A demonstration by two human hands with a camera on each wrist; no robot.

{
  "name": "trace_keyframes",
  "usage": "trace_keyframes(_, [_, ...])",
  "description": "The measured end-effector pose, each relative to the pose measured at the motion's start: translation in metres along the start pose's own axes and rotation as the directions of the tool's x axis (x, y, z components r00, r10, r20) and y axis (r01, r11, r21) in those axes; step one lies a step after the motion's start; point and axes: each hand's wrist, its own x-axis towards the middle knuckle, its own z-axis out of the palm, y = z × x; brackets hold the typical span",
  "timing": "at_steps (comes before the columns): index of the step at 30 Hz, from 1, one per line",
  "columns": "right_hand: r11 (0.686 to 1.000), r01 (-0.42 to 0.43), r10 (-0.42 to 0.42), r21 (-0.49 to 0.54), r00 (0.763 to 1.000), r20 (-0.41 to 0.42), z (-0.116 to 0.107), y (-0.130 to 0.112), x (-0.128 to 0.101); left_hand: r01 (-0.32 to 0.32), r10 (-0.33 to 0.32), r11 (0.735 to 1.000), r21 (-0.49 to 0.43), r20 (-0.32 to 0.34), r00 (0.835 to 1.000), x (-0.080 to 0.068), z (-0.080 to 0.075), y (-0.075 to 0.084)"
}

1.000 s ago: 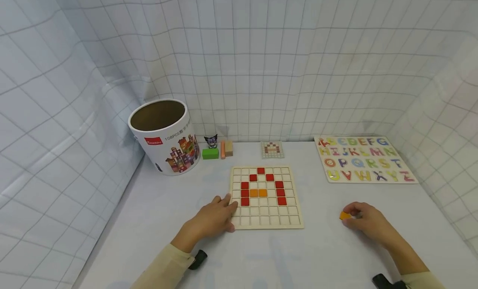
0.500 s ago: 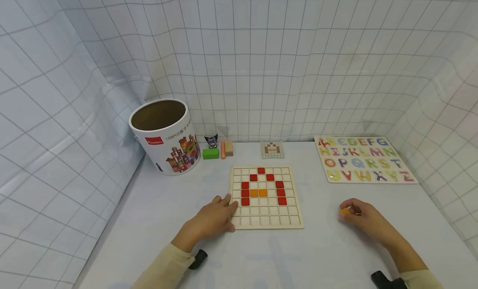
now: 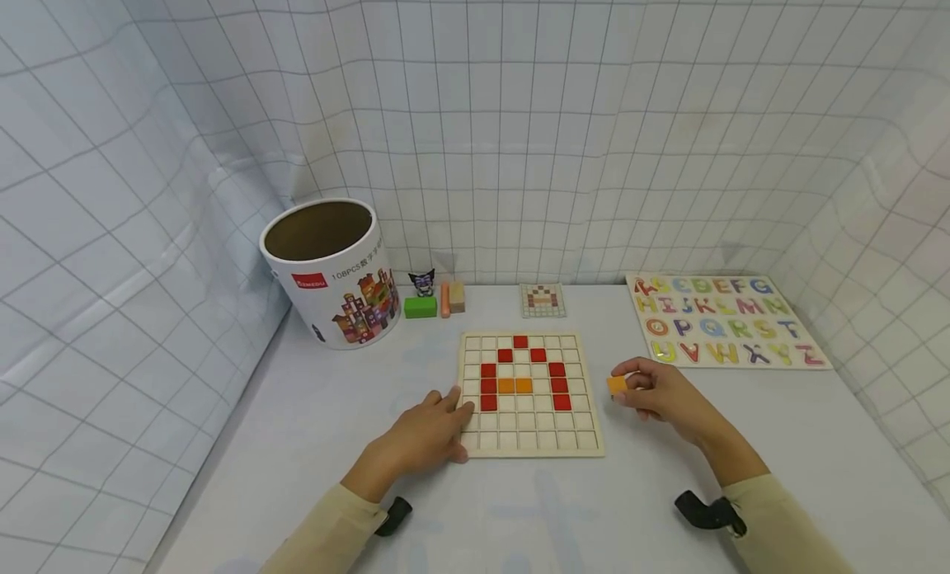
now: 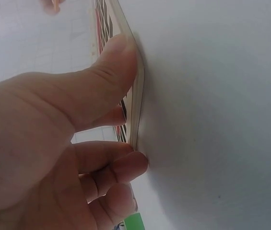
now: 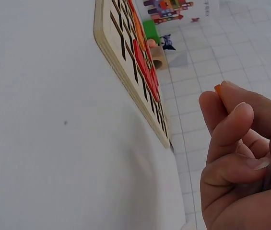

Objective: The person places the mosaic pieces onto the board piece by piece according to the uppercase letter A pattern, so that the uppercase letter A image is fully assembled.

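A wooden grid board lies flat on the table, with several red tiles forming an arch and two orange tiles side by side within it. My left hand holds the board's near-left corner; the left wrist view shows the thumb and fingers bent against the board's edge. Off the board's right side, my right hand pinches a square orange tile between thumb and fingers. Only a sliver of that tile shows in the right wrist view.
A small pattern card lies behind the board. Back right is an alphabet board. A printed bucket stands at the back left, beside a green block, a dark figurine and small wooden pieces.
My right hand has moved left and away from me, carrying the orange tile from the right side of the table to near the board. My left hand has stayed at the corner.
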Motion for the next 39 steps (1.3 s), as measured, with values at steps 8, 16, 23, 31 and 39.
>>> trace_keyframes(8, [0.999,0.024,-0.026,0.038,0.997,0.068,0.036,-0.017,0.039,0.004,-0.004,1.0,0.011,0.003,1.0,0.003,0.003,-0.003])
trace_keyframes(16, [0.979,0.121,-0.11,-0.163,0.991,0.074,0.064,-0.024,0.064,-0.004,0.004,0.999,0.032,0.002,1.0,0.005,0.008,-0.003])
trace_keyframes(23, [0.877,0.156,-0.138,-0.454,0.988,0.072,0.085,-0.027,0.077,0.001,-0.001,0.999,0.032,-0.003,1.0,0.004,0.006,-0.003])
trace_keyframes(31, [0.8,0.112,-0.114,-0.59,0.993,0.033,0.097,-0.034,0.069,-0.003,0.003,1.0,0.026,0.002,1.0,0.003,0.006,-0.003])
trace_keyframes(39, [0.801,0.095,-0.108,-0.59,0.994,0.015,0.098,-0.033,0.071,-0.003,0.003,1.0,0.005,-0.006,1.0,0.002,0.003,-0.002])
